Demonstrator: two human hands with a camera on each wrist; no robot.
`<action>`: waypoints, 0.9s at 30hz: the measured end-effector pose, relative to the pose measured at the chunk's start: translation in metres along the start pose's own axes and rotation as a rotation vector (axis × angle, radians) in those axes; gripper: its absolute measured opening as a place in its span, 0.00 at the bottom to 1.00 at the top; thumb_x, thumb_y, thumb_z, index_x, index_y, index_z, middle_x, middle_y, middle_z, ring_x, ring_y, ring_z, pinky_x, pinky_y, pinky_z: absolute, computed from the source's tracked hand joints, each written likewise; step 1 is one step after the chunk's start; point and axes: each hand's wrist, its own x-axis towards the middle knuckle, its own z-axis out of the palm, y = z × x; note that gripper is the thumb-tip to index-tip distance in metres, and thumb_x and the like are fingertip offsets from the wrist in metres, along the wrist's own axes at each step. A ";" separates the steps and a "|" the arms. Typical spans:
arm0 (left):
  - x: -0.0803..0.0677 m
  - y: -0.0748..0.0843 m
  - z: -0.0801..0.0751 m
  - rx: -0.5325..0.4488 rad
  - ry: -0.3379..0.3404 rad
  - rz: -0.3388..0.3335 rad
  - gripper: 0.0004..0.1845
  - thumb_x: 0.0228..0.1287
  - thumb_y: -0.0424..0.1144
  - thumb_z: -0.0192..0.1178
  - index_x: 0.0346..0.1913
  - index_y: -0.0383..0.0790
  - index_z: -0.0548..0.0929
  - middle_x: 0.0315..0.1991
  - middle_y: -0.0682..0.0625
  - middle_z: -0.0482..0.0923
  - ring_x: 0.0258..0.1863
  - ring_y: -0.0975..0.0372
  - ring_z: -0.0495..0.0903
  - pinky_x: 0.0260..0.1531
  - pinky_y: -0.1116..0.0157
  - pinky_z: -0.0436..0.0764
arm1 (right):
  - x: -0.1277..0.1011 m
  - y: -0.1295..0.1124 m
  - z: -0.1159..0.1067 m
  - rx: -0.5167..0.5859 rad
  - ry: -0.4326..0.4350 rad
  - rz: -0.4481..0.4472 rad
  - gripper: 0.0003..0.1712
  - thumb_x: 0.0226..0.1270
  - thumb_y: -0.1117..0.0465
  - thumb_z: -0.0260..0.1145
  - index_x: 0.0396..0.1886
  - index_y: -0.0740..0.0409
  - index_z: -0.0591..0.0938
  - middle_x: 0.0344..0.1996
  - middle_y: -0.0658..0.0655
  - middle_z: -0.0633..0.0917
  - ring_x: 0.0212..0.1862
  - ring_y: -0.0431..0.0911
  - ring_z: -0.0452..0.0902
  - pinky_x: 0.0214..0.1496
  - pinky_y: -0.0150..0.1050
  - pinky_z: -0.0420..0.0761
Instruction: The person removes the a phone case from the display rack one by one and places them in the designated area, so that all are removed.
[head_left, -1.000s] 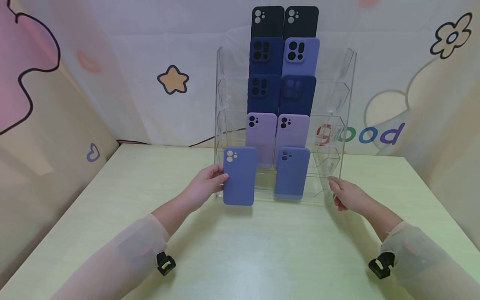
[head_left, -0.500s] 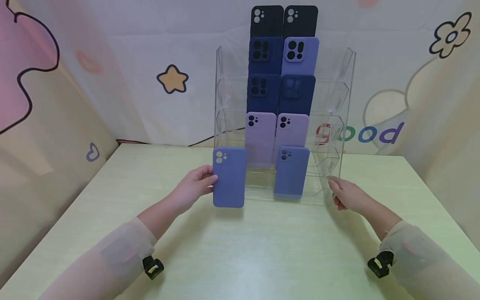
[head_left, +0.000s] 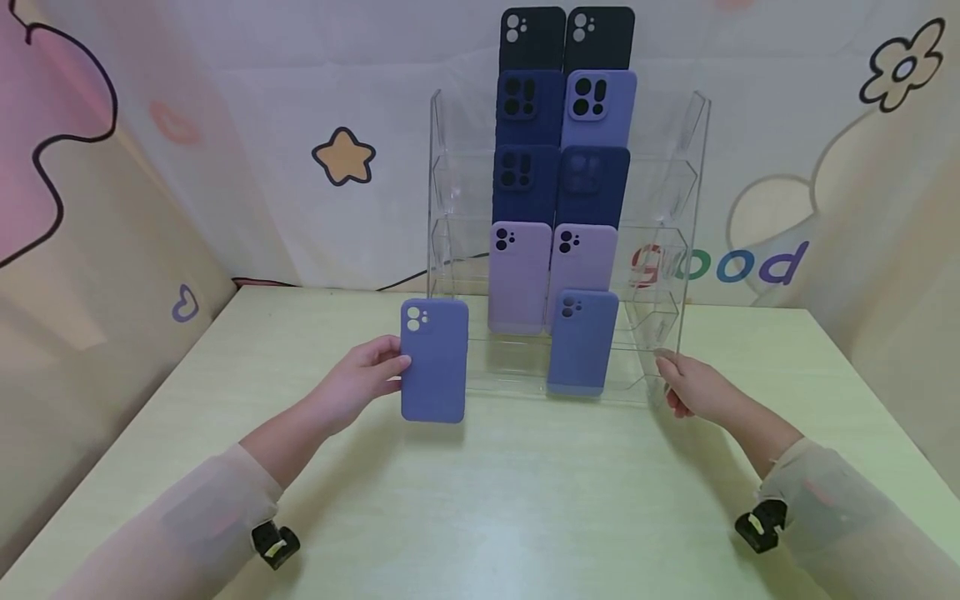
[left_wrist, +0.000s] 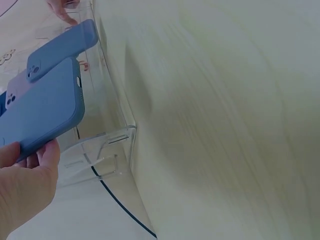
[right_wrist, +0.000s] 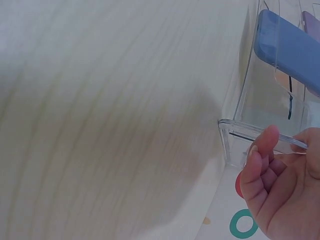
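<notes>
A blue-violet phone case (head_left: 435,367) is pinched along its left edge by my left hand (head_left: 363,379). It is held upright in front of the lower left of a clear acrylic display rack (head_left: 510,379). In the left wrist view, the thumb and fingers grip the edge of that phone case (left_wrist: 47,107). My right hand (head_left: 693,387) holds the rack's right side panel, and the right wrist view shows the panel (right_wrist: 260,134) between thumb and fingers. A matching blue phone case (head_left: 583,343) stands in the rack's bottom tier, right of centre.
Pairs of cases fill the higher tiers: lilac phone cases (head_left: 519,279), dark blue phone cases (head_left: 525,187), a violet phone case (head_left: 611,125) and black phone cases (head_left: 600,46). The pale table (head_left: 525,500) lies in front, with a printed cloth backdrop (head_left: 262,167) behind.
My left hand has carried the blue-violet phone case leftward and slightly down, away from the lilac case it partly covered. The right hand stays on the rack.
</notes>
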 end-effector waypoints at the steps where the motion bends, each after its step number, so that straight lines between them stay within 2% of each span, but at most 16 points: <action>1: -0.001 0.000 -0.002 0.004 -0.001 -0.004 0.15 0.72 0.35 0.47 0.55 0.28 0.69 0.50 0.38 0.73 0.51 0.52 0.74 0.56 0.54 0.70 | 0.000 0.000 0.000 -0.004 0.001 -0.001 0.30 0.78 0.57 0.36 0.66 0.78 0.52 0.19 0.54 0.72 0.20 0.45 0.68 0.27 0.39 0.73; 27: -0.026 -0.003 -0.027 0.033 0.008 -0.007 0.16 0.72 0.36 0.47 0.55 0.26 0.67 0.48 0.39 0.71 0.50 0.53 0.74 0.58 0.51 0.68 | 0.000 0.002 0.000 0.004 0.006 0.014 0.30 0.78 0.57 0.37 0.67 0.77 0.52 0.18 0.54 0.71 0.20 0.45 0.68 0.28 0.38 0.74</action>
